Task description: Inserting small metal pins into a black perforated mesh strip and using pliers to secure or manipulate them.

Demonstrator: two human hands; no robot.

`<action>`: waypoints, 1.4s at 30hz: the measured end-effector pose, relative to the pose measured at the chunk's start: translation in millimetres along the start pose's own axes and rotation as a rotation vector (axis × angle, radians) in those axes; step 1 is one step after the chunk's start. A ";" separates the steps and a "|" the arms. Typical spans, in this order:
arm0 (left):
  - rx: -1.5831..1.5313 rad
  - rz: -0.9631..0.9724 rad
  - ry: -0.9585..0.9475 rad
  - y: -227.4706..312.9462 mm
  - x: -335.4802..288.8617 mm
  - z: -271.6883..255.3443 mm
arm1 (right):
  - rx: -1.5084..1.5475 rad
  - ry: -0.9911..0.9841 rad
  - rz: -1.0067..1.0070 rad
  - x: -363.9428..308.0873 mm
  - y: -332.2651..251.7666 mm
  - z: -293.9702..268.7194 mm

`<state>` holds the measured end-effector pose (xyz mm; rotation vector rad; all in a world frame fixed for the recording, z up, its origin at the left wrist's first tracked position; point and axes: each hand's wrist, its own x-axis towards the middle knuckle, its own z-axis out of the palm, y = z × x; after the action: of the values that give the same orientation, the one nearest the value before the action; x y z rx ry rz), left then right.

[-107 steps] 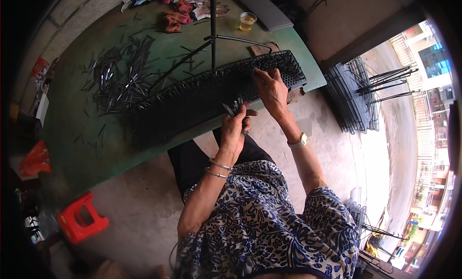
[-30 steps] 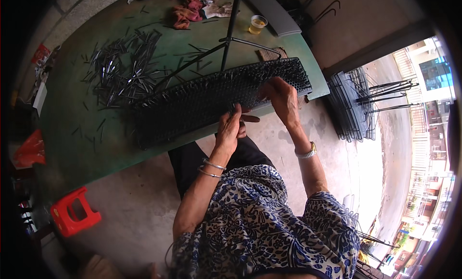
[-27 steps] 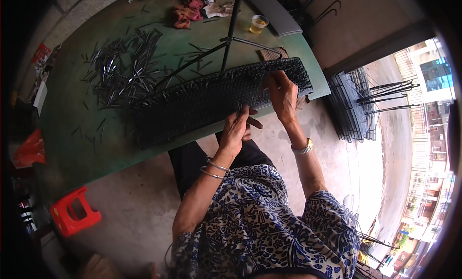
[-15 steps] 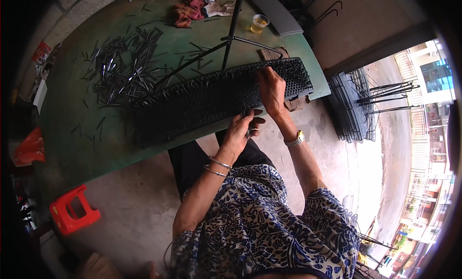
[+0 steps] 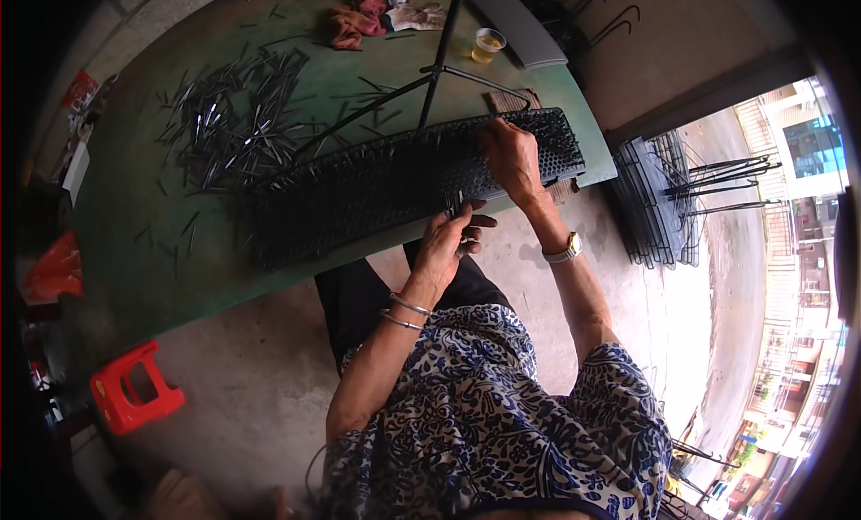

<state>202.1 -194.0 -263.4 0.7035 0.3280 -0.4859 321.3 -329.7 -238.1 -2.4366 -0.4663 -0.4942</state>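
A long black perforated panel (image 5: 359,193) lies along the near edge of the green table (image 5: 121,278), with thin dark pieces sticking up from its holes. My right hand (image 5: 513,161) is over the panel's right part, its fingers pinched together at the surface; whatever is between them is hidden. At the near edge, my left hand (image 5: 441,251) is closed on a few thin dark sticks (image 5: 454,202) that poke up past its thumb. Several more loose dark sticks (image 5: 229,125) are heaped beyond the panel's left end.
A black metal rod frame (image 5: 433,69) stands behind the panel. Farther back are a clear cup of yellowish liquid (image 5: 486,46) and crumpled cloths (image 5: 357,22). Stacked wire racks (image 5: 659,201) stand to the right, and a red stool (image 5: 134,390) is on the floor at left.
My right hand has shifted slightly right, and its wrist and forearm have swung outward to the right. My left hand stays nearly in place with the sticks.
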 end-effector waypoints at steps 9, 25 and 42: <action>0.066 0.041 -0.039 -1.1 -3.1 -2.2 | 0.001 -0.008 0.001 0.1 0.8 -0.8; -0.009 0.099 -0.033 -4.7 -3.0 -5.1 | -0.094 -0.077 -0.126 5.6 -0.9 -3.5; 0.020 0.154 -0.017 -5.8 -0.1 -2.4 | -0.146 0.023 -0.085 -6.0 7.1 15.6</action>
<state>198.6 -196.2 -268.2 0.7372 0.2512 -0.3494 322.8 -326.7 -256.0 -2.5555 -0.5432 -0.6115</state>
